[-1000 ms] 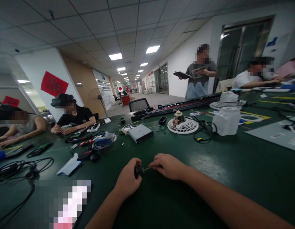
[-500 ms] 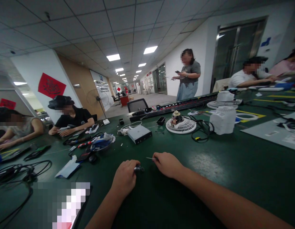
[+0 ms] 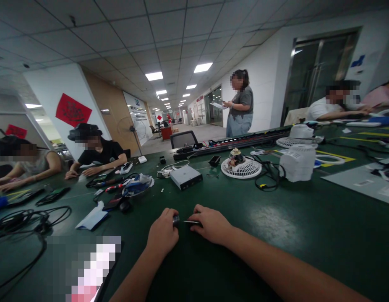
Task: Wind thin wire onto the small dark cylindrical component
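Observation:
My left hand (image 3: pixel 163 233) is closed around a small dark metallic cylinder (image 3: pixel 176 220), whose end shows past the fingertips. Facing it, my right hand (image 3: pixel 211 223) pinches a thin pointed metal tool (image 3: pixel 188 222), its tip aimed left at the cylinder. A narrow gap seems to lie between tip and cylinder. What kind of tool it is cannot be made out, since the fingers cover most of it. Both hands are low over the green tabletop (image 3: pixel 244 268). Beyond them sits a grey box-shaped disc drive (image 3: pixel 185 177).
White fan parts (image 3: pixel 241 166) and a white housing (image 3: pixel 298 162) stand at the right with black cables. On the left are a blue face mask (image 3: pixel 92 217), coiled cables (image 3: pixel 40 222) and a lit screen (image 3: pixel 96 268). Co-workers sit along both sides; a person (image 3: pixel 240 105) stands behind the table.
My right hand has moved left, bringing the tool's tip close to the cylinder. In my left hand, less of the cylinder shows. The standing person has shifted slightly left.

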{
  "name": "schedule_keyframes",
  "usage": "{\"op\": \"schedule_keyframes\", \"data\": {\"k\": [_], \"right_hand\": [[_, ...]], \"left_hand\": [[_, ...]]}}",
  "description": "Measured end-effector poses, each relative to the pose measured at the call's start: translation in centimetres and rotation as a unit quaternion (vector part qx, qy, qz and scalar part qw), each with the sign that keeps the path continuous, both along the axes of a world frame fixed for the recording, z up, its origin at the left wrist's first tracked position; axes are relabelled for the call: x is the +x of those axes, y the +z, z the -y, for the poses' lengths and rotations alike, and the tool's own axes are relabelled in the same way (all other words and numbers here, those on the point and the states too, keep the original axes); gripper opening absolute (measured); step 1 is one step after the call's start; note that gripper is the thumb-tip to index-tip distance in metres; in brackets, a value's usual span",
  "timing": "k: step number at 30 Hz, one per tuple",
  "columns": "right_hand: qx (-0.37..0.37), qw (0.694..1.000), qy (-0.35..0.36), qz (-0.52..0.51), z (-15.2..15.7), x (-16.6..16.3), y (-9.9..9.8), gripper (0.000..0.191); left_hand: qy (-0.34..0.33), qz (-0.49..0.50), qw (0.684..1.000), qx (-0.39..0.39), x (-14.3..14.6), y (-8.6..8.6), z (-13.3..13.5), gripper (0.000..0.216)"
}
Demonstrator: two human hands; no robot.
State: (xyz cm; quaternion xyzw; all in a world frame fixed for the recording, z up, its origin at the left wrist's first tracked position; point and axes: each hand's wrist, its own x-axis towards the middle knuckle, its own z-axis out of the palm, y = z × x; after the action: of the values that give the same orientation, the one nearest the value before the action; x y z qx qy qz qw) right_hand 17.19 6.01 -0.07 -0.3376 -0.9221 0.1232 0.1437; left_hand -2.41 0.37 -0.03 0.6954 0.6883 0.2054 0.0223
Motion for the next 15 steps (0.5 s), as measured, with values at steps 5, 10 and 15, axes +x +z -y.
{"op": "schedule_keyframes", "data": {"k": [5, 10, 15], "right_hand": [[0.0, 1.0, -0.026, 0.008, 0.0, 0.9, 0.5, 0.026], [-0.027, 0.996, -0.064, -0.06, 0.3, 1.8, 1.1, 0.024], [-0.133, 0.98, -0.032, -0.143, 0.1, 1.8, 1.0, 0.026]], "left_hand": [[-0.005, 0.026, 1.0, 0.001, 0.1, 0.0, 0.0, 0.039], [-0.05, 0.052, 0.997, 0.014, 0.6, 0.3, 0.2, 0.036], [-0.094, 0.073, 0.993, 0.021, 1.1, 0.4, 0.4, 0.041]]}}
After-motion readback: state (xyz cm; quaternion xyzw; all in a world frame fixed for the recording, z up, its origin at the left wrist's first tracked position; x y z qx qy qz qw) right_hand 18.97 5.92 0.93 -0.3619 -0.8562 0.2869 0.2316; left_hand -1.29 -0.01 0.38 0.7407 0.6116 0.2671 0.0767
